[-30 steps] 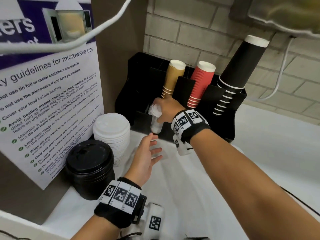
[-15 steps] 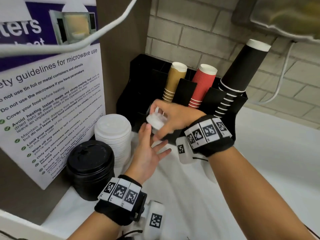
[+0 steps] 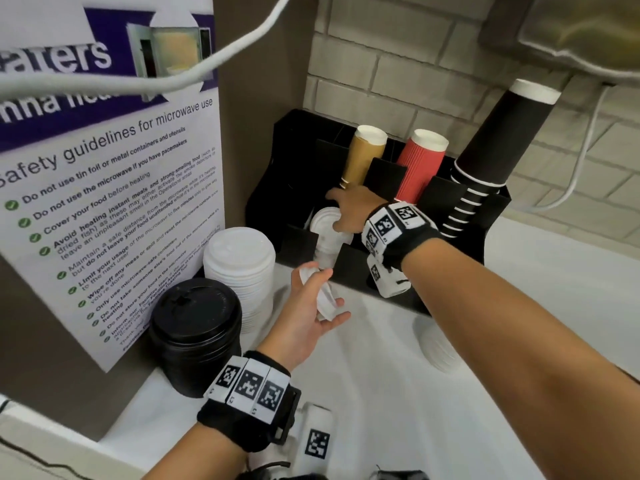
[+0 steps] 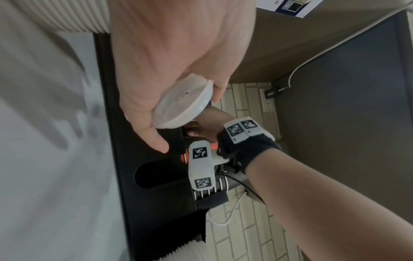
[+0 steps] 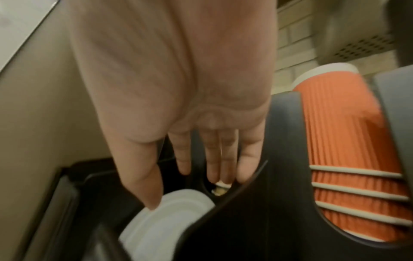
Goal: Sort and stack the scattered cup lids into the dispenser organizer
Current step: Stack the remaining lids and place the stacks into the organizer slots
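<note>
The black dispenser organizer (image 3: 460, 237) stands against the brick wall. A stack of small white lids (image 3: 325, 225) sits in its front left slot. My right hand (image 3: 337, 216) reaches into that slot. In the right wrist view its fingers (image 5: 248, 162) are straight and the thumb tip touches the top of the lid stack (image 5: 170, 220). My left hand (image 3: 325, 296) hovers just in front of the organizer and pinches a small white lid (image 3: 325, 301) on edge. The left wrist view shows that lid (image 4: 181, 104) between thumb and fingers.
A tall stack of larger white lids (image 3: 239, 265) and a stack of black lids (image 3: 195, 327) stand at the left by the poster. Another white lid stack (image 3: 438, 348) lies under my right forearm. Brown (image 3: 363, 157), red (image 3: 420, 168) and black cups (image 3: 485, 168) fill the rear slots.
My right hand lifted small lids out of the slot, brought them to my left hand, then went back to the slot. My left hand, open before, now pinches a lid.
</note>
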`<state>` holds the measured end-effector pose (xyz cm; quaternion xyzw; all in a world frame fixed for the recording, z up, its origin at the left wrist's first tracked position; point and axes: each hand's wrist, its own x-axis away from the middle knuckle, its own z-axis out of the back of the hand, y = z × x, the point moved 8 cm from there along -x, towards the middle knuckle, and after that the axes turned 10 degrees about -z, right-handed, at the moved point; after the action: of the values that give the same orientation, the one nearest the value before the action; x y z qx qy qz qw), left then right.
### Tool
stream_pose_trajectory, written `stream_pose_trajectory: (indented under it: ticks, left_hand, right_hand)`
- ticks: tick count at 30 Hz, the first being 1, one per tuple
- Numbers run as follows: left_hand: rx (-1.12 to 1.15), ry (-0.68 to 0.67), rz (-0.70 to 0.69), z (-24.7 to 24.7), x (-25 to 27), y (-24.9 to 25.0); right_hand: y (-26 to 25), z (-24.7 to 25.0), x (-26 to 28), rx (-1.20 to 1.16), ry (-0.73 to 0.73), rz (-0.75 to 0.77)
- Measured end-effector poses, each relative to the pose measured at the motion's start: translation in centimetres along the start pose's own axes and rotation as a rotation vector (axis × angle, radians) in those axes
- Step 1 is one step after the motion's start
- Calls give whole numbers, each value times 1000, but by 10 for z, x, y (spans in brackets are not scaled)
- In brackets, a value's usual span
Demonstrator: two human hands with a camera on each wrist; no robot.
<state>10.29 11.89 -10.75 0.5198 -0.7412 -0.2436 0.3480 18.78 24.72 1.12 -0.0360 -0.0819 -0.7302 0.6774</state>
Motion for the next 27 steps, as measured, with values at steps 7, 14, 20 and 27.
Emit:
stream_pose_trajectory:
  ticks: [7, 14, 20, 27]
  left_hand:
    - [-29, 4, -5, -1, -2, 4]
    - [-32, -12, -39, -1, -5, 7]
    - [56, 57, -13, 1, -5, 7]
    - [69, -8, -123, -9, -3, 19]
  right_hand:
    - [-10, -19, -13, 416, -10, -20]
    - [-11, -22, -12, 342, 84, 7]
    - [2, 14, 15, 89, 124, 20]
    - [-15, 2, 94, -381, 80, 255]
